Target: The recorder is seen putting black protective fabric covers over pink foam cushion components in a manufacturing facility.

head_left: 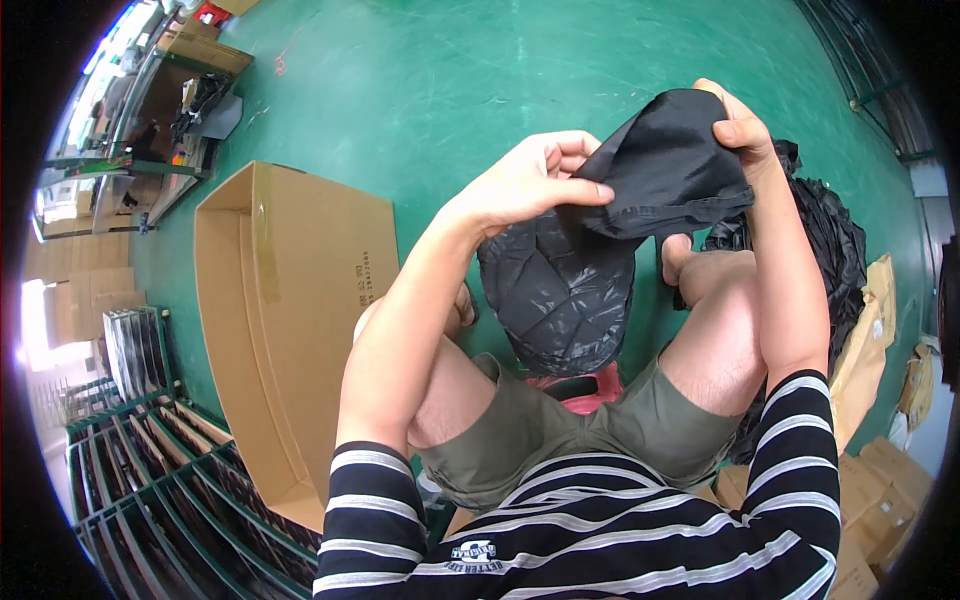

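Between my hands, in front of my knees, is a piece of thin black fabric point(665, 160) with a stitched hem along its lower edge; it looks like a pouch or bag, though its exact kind is unclear. My left hand point(535, 180) pinches its left side between thumb and fingers. On the upper right, my right hand point(742, 130) grips it with the thumb in front, and some fingers are hidden behind or inside the cloth. Below the fabric, a glossy black quilted bundle point(560, 295) rests between my legs by a pink stool point(597, 390).
An open cardboard box point(325, 235) stands at my left. To my right lies a heap of black glossy material point(828, 235) beside a tan paper sack point(868, 345). Green metal racks point(190, 480) fill the lower left, and cardboard boxes point(875, 505) sit lower right on the green floor point(420, 80).
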The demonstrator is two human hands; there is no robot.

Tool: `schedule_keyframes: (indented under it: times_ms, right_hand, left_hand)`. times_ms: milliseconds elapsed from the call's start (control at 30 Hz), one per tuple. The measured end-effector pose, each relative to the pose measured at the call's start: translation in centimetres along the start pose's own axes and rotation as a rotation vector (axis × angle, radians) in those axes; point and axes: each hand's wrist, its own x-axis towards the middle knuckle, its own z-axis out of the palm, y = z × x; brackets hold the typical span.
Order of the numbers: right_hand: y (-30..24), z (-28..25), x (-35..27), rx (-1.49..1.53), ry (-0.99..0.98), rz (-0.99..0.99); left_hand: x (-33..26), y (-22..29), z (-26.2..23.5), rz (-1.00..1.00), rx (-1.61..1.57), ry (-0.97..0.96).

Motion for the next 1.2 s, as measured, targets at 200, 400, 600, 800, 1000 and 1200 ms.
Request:
schedule_keyframes:
  times_ms: [200,400,600,800,1000,1200]
  right_hand:
    - [0.0,1.1,-0.1,0.116,0.051,0.001]
    - [0.3,1.6,1.7,0.078,0.144,0.050]
    - [0.2,1.2,2.2,0.049,0.152,0.061]
    - [-0.3,1.1,2.3,0.046,0.124,0.016]
    - [-0.9,0.8,2.2,0.100,0.212,-0.011]
    - [-0.9,0.2,1.8,0.191,0.247,-0.036]
  left_hand:
    - [1.0,-1.3,-0.9,-0.022,-0.007,0.153]
    - [-1.1,-0.8,-1.4,0.019,-0.950,-0.240]
    - [-1.5,0.7,-0.2,0.041,-0.626,-0.096]
    - [-1.9,0.8,-1.0,0.018,-0.703,-0.093]
    - [-1.3,1.6,0.5,0.131,-0.141,0.109]
    - [-0.2,0.7,-1.3,0.132,-0.152,0.126]
